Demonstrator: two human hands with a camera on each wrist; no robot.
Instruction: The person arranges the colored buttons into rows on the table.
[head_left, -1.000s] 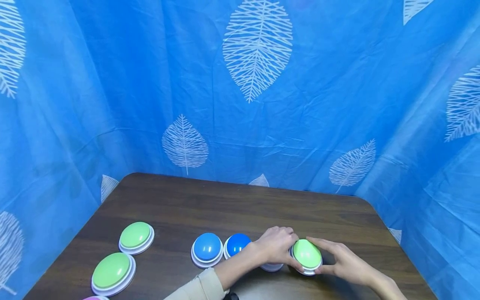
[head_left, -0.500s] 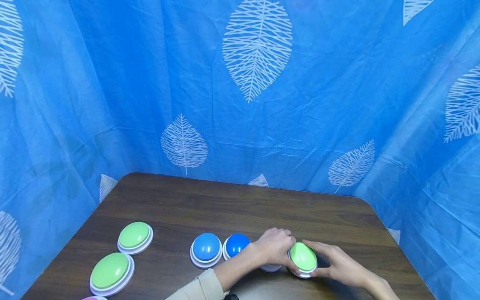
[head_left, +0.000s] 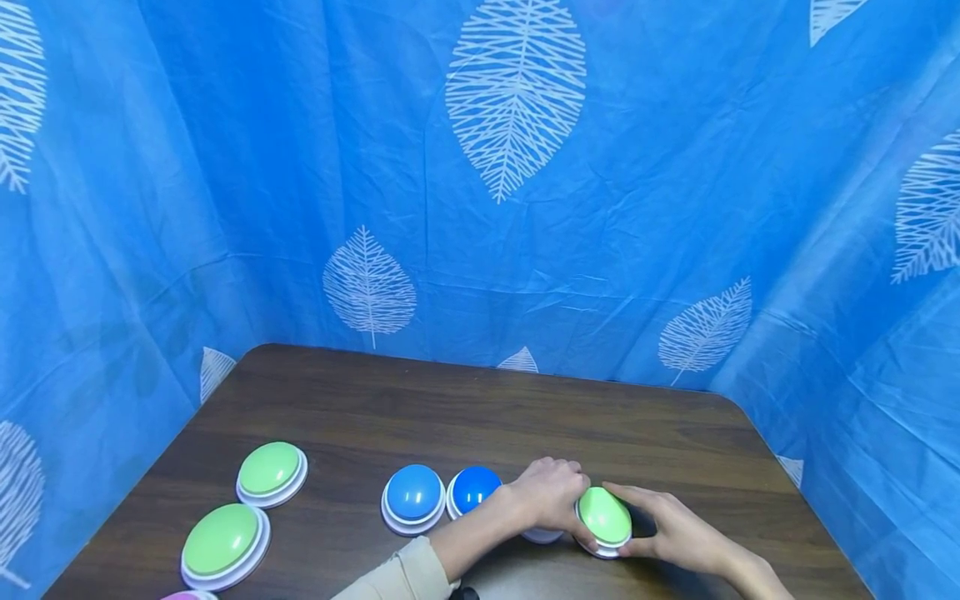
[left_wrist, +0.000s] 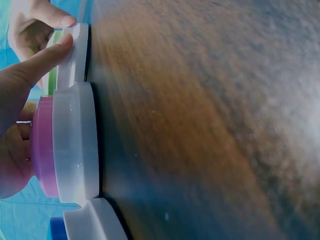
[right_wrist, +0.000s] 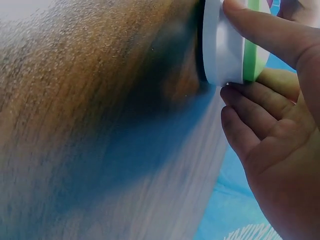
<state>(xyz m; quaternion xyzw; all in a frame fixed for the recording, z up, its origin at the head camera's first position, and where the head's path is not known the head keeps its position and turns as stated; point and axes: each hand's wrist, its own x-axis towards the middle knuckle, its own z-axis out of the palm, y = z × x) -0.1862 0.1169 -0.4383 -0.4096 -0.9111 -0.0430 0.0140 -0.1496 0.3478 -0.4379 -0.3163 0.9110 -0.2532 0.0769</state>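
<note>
A round push button with a light green dome and white base (head_left: pixel 604 517) stands on the brown table between both hands. My right hand (head_left: pixel 682 533) grips its right side, thumb on the near edge of the base and fingers at the far side. My left hand (head_left: pixel 546 496) holds the left side, its thumb touching the white base in the left wrist view. Beneath that hand is a pink-purple push button (left_wrist: pixel 45 145), its base next to the green one's; the head view shows only its white rim. A dark blue push button (head_left: pixel 476 490) stands left of it, partly behind the forearm.
A lighter blue push button (head_left: pixel 414 496) is left of the dark blue one. Two larger green push buttons (head_left: pixel 272 473) lie at the table's left, and a pink one (head_left: pixel 189 596) is cut off by the frame's bottom. Blue leaf-patterned cloth (head_left: pixel 480 250) hangs behind the table (head_left: pixel 450 400).
The green button has moved a little left and nearer the person, against the row, and my right hand has moved with it. My left hand has barely moved.
</note>
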